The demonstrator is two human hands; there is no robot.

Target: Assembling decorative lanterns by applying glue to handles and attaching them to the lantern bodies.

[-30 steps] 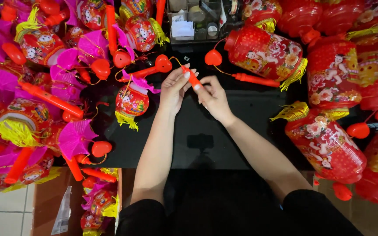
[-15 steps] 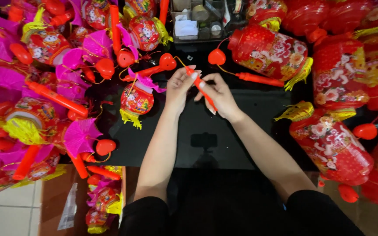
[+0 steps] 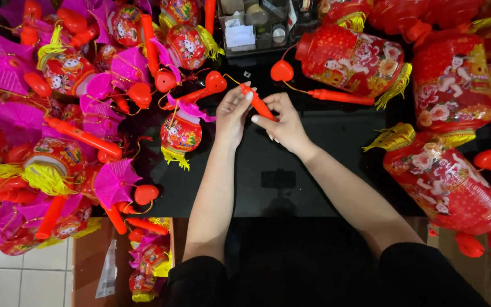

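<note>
Item: red plastic stick point(image 3: 258, 104), slim, a lantern handle by its look; a thin wire leaves its upper end. Location: over the black tabletop point(image 3: 291, 182), centre of view, at about 12 o'clock from the person's body. Long axis runs from 10 o'clock (upper tip) to 4 o'clock (lower end).

Right hand point(image 3: 284, 126): fingers curled closed round the lower end of the stick, thumb on top; the stick rises from this grip toward 10 o'clock. Firm hold.

Left hand point(image 3: 231, 113): fingertips point(image 3: 246, 95) pinched lightly at the upper tip; the stick lies at 3 o'clock from its palm. Whether it grips the tip or the wire there cannot be told. Both hands touch the piece; the right carries it, the left only meets its end.

Surroundings: small round red lantern with yellow fringe point(image 3: 180, 133) just beside the left wrist at 9 o'clock; large red flowered lantern point(image 3: 352, 59) at 2 o'clock; a second large lantern point(image 3: 443, 182) at 4 o'clock; pink paper fans and red sticks heaped at 9 o'clock; clear compartment box point(image 3: 254, 25) at 12 o'clock.

Change against half a second before: the stick's tilt is much the same, the left fingers now sit closer on the upper tip, and the hands have barely shifted over the table
</note>
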